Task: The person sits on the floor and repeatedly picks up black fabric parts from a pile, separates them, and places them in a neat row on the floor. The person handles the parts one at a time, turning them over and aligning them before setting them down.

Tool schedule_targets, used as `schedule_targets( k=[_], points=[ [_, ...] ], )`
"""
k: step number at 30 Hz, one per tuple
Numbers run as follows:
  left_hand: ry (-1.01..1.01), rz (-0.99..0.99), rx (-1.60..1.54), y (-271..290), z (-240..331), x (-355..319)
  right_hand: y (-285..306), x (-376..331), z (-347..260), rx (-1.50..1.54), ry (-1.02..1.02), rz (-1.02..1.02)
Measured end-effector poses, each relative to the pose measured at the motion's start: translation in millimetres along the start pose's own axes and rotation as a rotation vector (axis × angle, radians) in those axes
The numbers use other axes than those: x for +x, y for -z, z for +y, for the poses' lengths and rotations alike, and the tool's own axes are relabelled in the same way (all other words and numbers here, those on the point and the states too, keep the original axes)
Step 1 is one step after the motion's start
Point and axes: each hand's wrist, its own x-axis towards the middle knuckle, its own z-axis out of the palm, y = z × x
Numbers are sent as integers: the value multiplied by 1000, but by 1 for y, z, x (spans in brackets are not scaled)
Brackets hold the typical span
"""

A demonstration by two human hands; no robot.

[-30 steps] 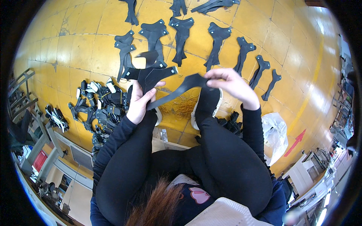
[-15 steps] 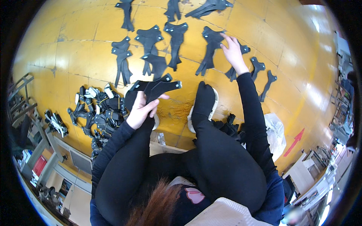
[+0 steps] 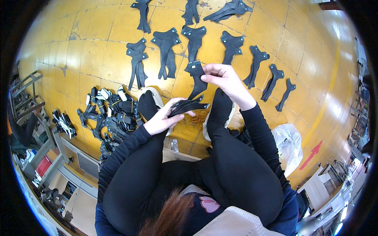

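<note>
My left hand point(image 3: 163, 118), low between my feet, is closed round a few black fabric pieces point(image 3: 189, 105) whose ends fan out past the fingers. A single black fabric piece point(image 3: 195, 75) with a small pale label hangs from my right hand point(image 3: 229, 82), pinched at its edge between thumb and fingers. Its lower tip comes down close to the pieces in the left hand. Beyond my hands, similar cut pieces lie on the yellow floor in small overlapping groups, among them one group point(image 3: 166, 41) and another point(image 3: 256, 63).
Beside my left foot is a heap of banded black bundles point(image 3: 118, 114), with a smaller bundle point(image 3: 63, 124) farther left. A clear plastic bag point(image 3: 287, 145) lies right of my leg. Tangled yellow bands point(image 3: 197, 120) are between my shoes. A metal frame point(image 3: 51, 145) stands at left.
My right hand has moved left and nearer from the floor pieces and now holds one piece. My left hand has shifted slightly right, its pieces bunched closer. The view has shifted a little.
</note>
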Motion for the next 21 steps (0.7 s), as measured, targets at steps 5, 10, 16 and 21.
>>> schedule_targets(
  k=[5,10,16,21],
  points=[
    [28,93,-5,-1,9,3,1,-2,-1,-94,110,55],
    [11,67,-51,-1,8,3,9,-7,10,-57,89,102],
    [56,68,-34,3,-1,-2,34,-17,25,58,78,396],
    [104,142,-101,8,-10,-4,82,-49,42,85,0,553]
  ],
)
